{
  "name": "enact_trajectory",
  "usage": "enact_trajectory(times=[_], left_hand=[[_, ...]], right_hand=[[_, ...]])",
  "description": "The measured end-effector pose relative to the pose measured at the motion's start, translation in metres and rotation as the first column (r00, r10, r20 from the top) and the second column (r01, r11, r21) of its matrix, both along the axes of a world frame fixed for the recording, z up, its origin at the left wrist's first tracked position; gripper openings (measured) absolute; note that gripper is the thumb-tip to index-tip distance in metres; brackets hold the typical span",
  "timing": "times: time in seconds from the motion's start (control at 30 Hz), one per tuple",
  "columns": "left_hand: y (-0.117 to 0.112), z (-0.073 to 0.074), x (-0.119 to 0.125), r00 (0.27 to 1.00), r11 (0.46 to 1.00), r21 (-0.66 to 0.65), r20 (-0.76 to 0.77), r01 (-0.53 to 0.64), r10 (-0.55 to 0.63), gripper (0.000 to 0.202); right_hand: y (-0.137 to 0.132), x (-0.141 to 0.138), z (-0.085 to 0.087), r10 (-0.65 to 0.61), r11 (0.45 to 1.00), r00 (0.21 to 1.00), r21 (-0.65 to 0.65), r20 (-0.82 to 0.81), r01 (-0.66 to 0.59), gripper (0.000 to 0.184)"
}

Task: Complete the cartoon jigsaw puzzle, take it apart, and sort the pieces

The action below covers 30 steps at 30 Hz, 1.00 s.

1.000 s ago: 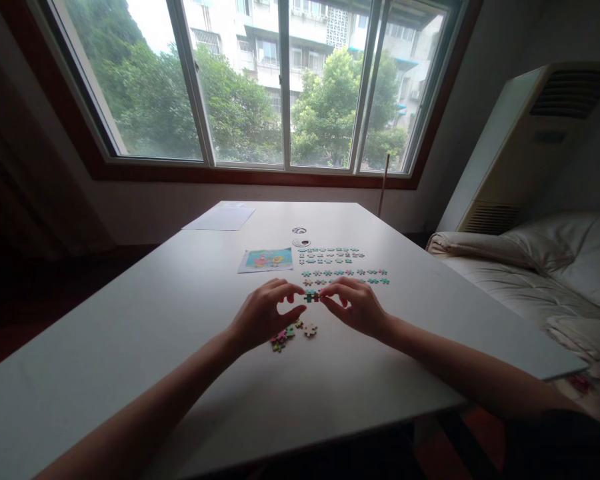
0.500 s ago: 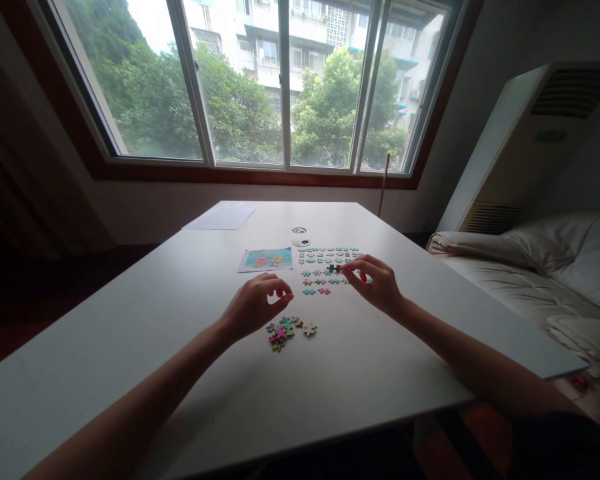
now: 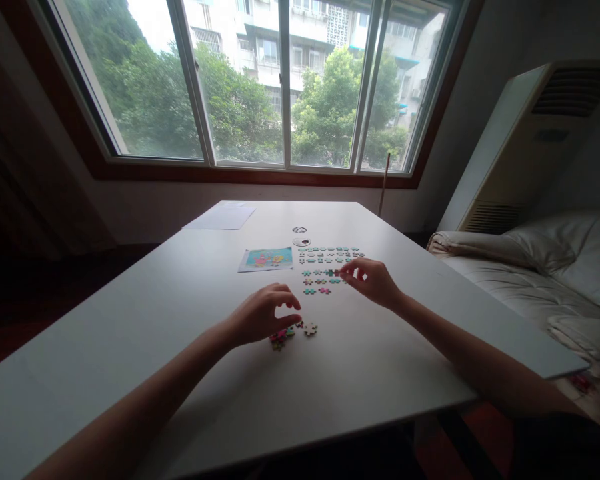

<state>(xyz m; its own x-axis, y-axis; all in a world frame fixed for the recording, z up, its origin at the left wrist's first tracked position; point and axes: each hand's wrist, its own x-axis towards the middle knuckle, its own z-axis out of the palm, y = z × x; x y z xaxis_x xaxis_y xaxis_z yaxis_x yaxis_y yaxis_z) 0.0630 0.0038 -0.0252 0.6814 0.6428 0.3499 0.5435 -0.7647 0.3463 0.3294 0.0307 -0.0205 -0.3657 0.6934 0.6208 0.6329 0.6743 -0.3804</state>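
On the white table (image 3: 130, 347), my left hand (image 3: 263, 315) hovers loosely curled over a small joined cluster of pink, green and yellow puzzle pieces (image 3: 280, 337). Thumb and fingers are apart with nothing between them. A loose pale piece (image 3: 309, 328) lies just right of the cluster. My right hand (image 3: 373, 280) reaches further out to the rows of loose puzzle pieces (image 3: 330, 255). Its thumb and forefinger pinch a dark green piece (image 3: 333, 272) at table level in the second row. Two single pieces (image 3: 316, 291) lie nearer to me.
A colourful reference picture (image 3: 266, 259) lies left of the rows, with two small round objects (image 3: 301, 241) beyond it and a sheet of paper (image 3: 220, 217) at the far left. A bed with a quilt (image 3: 540, 267) stands to the right. Windows face me.
My hands parted from in front of me. The right hand carried a piece out to the rows and lowered it there. The left hand dropped over the joined cluster.
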Motion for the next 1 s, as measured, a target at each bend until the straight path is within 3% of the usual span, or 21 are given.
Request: enact_trajectory(times=[0.13,0.3,0.5,1.0], left_hand=[[-0.004,-0.004,0.001,0.997,0.997,-0.062,-0.047,0.054,-0.057,0.022],[-0.008,-0.007,0.004,0.994,0.995,-0.083,-0.086,0.055,-0.062,0.024],[-0.014,-0.004,0.008,0.992,0.998,-0.03,-0.111,0.057,-0.06,0.019],[-0.011,-0.006,0.009,0.99,0.995,0.042,-0.113,0.092,-0.087,0.015]], right_hand=[[0.012,0.008,-0.009,0.007,0.974,0.989,-0.223,0.147,0.026,0.016],[0.022,0.015,-0.015,0.007,0.947,0.979,-0.317,0.202,0.058,0.017],[0.023,0.014,-0.016,-0.029,0.939,0.972,-0.327,0.235,0.107,0.014],[0.018,0.013,-0.012,-0.003,0.963,0.963,-0.259,0.27,0.076,0.014]])
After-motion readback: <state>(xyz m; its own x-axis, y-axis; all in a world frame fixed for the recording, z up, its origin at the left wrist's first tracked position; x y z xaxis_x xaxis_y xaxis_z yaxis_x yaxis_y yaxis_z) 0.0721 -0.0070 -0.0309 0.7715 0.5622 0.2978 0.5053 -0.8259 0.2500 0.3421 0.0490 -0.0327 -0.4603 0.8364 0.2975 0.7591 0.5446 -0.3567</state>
